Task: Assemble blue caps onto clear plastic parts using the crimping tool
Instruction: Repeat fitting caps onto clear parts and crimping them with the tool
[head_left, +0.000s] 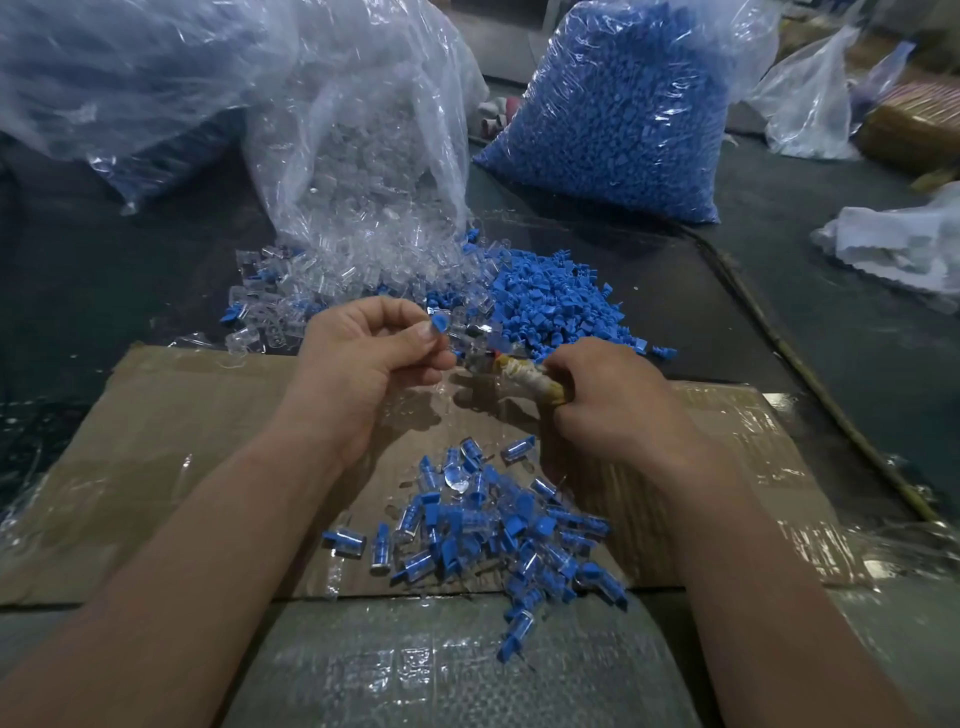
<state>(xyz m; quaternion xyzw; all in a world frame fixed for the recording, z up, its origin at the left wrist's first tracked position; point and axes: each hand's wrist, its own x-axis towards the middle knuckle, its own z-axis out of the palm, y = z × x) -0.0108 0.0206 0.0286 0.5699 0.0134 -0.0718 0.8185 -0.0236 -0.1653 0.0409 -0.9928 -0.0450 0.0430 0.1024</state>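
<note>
Blue plastic cap, stuck on a small clear plastic part, was pinched by the left hand between thumb and curled fingers, roughly over the far edge of the flat brown cardboard sheet. The right hand was wrapped tight round the taped handle of the crimping tool, tip right by the part. Finished blue-and-clear pieces were heaped at the cardboard's near edge, with loose blue caps piled beyond its far edge.

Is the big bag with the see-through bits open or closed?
Open. The bag lies with its mouth gaping at the table, and clear parts lie spilled before it.
</note>
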